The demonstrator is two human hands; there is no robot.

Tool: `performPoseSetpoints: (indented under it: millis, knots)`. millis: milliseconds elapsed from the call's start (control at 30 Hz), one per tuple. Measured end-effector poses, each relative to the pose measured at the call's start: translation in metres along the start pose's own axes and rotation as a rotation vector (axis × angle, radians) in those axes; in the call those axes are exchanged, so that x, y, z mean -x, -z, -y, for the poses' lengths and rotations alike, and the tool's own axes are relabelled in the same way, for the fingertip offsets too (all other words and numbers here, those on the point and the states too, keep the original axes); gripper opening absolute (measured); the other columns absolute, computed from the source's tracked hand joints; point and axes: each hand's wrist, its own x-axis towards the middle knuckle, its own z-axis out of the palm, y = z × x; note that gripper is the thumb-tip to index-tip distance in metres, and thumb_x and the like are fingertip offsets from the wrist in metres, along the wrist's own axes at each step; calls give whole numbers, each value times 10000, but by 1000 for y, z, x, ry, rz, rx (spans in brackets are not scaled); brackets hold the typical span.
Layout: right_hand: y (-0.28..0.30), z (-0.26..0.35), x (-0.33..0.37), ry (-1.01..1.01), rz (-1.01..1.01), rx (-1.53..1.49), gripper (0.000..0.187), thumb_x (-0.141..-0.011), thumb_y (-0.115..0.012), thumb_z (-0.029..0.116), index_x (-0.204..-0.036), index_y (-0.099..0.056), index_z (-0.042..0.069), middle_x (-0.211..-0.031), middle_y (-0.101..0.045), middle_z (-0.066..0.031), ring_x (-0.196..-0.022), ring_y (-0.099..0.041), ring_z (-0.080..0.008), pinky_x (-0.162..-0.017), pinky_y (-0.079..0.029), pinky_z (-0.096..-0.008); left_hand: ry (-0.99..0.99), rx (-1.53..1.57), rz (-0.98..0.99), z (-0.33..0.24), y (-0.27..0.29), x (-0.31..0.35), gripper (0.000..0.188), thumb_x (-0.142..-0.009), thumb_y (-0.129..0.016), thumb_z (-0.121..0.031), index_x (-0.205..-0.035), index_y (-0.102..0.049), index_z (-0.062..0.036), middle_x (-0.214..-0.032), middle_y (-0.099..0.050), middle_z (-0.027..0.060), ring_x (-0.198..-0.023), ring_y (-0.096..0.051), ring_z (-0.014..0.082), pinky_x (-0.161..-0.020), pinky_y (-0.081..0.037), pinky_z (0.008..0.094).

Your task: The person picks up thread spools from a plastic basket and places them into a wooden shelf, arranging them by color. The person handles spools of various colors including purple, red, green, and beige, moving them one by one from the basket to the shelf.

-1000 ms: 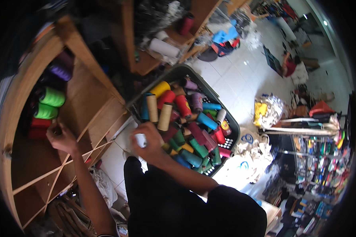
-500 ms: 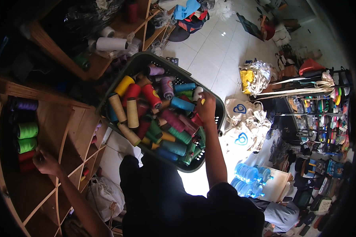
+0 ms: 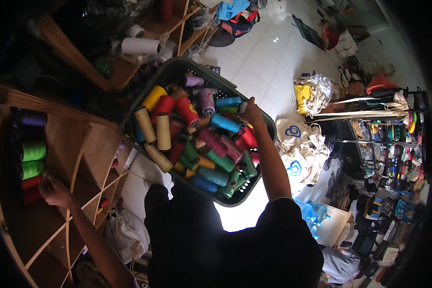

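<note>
Head: left hand [image 3: 56, 192] by red spools [image 3: 31, 194], right hand [image 3: 251, 114] over basket [image 3: 172, 73].

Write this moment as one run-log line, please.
left hand: beside red thread spools, wooden shelf | right hand: over white thread spool, grip unclear | dark plastic basket: multicoloured thread spools

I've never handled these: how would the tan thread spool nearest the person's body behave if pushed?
The tan thread spool would probably roll, being round-sided. Its straight, unbent form suggests stiffness. Neighbouring spools in the basket might stop it quickly.
</note>
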Motion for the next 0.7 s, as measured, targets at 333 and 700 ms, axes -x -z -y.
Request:
performPoseSetpoints:
  millis: [333, 700]
  knots:
    - [-15, -90, 74, 308, 123, -249, 819, -572, -879, 80, -1292, -491, 29, -1175, -618, -173, -1090, -608, -320, -935, -497, -392, -23, -29, 3, 4, 0, -1, 311, -875, -741, -340, -819, -734, -34, -835, -734, 98, -769, -712, 256, -700, -563, 377]
    - [-3, -33, 0, 245, 66, -334, 342, -865, -631, 238, -1095, -651, -14, -1059, -681, -197, -1057, -638, -382, -986, -460, -420, -13, -53, 32, 17, -4, -6, 361, -889, -712, -406, -808, -723, -54, -829, -730, 83, -765, -706, 254, -706, -549, 389]
